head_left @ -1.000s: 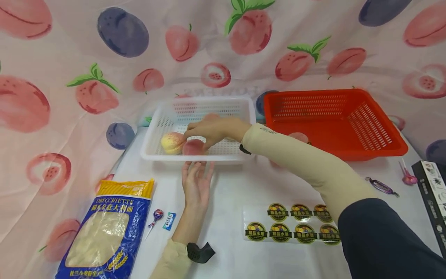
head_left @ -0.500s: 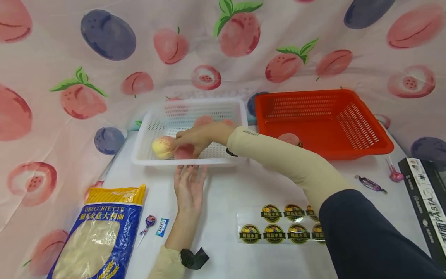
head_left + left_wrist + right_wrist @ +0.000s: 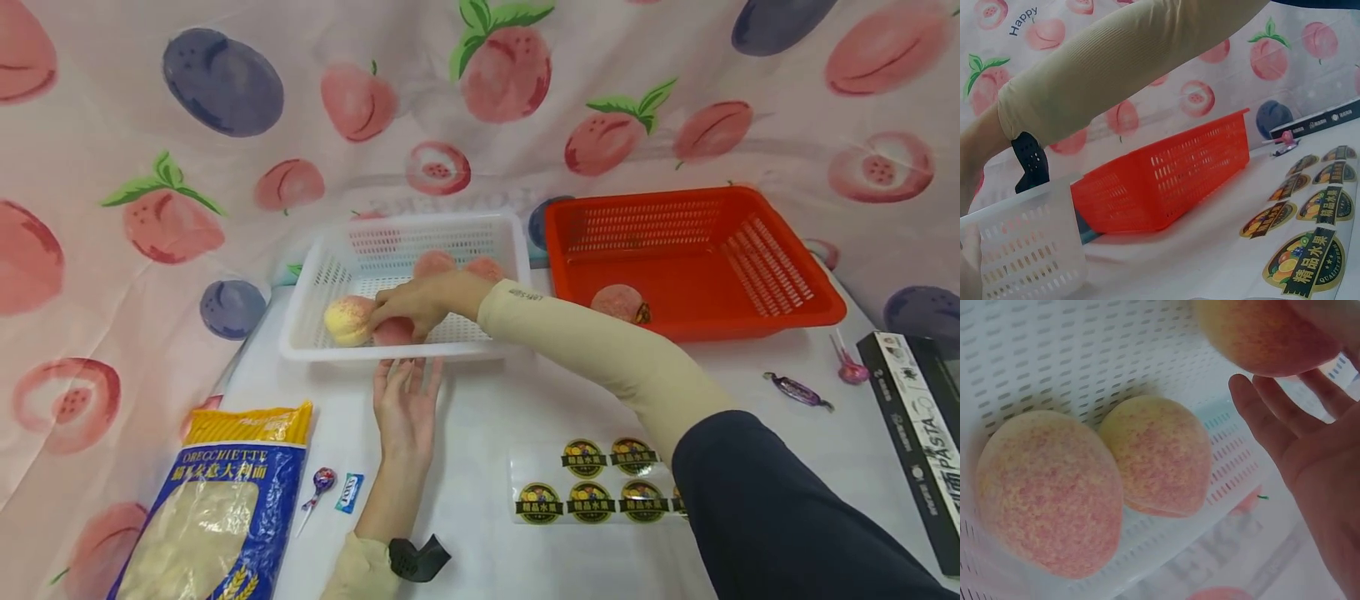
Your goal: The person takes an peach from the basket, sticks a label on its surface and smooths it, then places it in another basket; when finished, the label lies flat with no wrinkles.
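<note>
In the head view, the right hand (image 3: 420,302) reaches into the white plastic basket (image 3: 337,353) and grips a reddish peach (image 3: 393,332) near its front wall. This peach (image 3: 1266,337) also shows at the top of the right wrist view, between thumb and fingers. Beside it sits a yellow peach (image 3: 348,322). Two pinkish peaches, one in the middle (image 3: 433,263) and one to the right (image 3: 485,268), lie farther back. The left hand (image 3: 406,417) is palm up, its straight fingertips right at the basket's front edge, partly hidden below the rim.
Right of the white basket stands a red basket (image 3: 712,287) with a peach (image 3: 617,302) bearing a sticker. A sheet of round fruit stickers (image 3: 590,502) lies in front. A pasta bag (image 3: 217,508), a lollipop (image 3: 322,481) and a candy (image 3: 349,492) are left; a black box (image 3: 911,433) is right.
The head view has shifted, so the baskets appear farther left. The right hand stays on the reddish peach, drawn slightly forward, and the back peaches show more. The left hand keeps its place at the basket.
</note>
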The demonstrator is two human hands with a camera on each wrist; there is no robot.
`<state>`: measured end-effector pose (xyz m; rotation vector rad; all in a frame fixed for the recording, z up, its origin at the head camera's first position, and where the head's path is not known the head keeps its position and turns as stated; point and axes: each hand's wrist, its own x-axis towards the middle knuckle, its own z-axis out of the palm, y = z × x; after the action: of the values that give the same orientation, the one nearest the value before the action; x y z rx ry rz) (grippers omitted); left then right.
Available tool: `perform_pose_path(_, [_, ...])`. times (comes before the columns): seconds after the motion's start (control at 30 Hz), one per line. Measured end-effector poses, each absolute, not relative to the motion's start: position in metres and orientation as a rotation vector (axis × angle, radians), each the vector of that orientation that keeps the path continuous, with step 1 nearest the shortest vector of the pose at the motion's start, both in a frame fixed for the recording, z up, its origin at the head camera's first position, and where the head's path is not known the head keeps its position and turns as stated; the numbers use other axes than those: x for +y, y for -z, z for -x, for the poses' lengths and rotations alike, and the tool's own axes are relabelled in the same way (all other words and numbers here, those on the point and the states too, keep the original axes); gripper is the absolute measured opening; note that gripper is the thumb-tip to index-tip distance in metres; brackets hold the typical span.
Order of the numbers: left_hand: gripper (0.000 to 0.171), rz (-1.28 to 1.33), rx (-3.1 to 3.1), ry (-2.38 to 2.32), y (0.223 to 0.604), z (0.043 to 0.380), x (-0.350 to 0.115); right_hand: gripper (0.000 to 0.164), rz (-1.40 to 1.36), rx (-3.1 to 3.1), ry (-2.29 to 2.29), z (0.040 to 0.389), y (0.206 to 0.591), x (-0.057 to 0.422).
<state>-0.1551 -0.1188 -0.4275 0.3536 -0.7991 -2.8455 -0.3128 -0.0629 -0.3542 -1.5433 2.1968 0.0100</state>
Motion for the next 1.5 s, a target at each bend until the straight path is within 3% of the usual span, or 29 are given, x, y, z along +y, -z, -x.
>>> perform_pose_path(0.33, [0.02, -0.357, -0.773, 2.859, 0.428, 0.151, -0.12, 0.068, 1.552, 2.162, 0.031, 0.313, 0.366, -0.064])
perform_pose_path(0.57, [0.021, -0.376, -0.762, 2.866, 0.43, 0.149, -0.12, 0.06, 1.606, 2.17, 0.054, 0.31, 0.367, -0.063])
perform_pose_path(1.5, [0.026, -0.333, -0.779, 2.852, 0.43, 0.153, -0.118, 0.056, 1.692, 2.321, 0.164, 0.29, 0.304, 0.0])
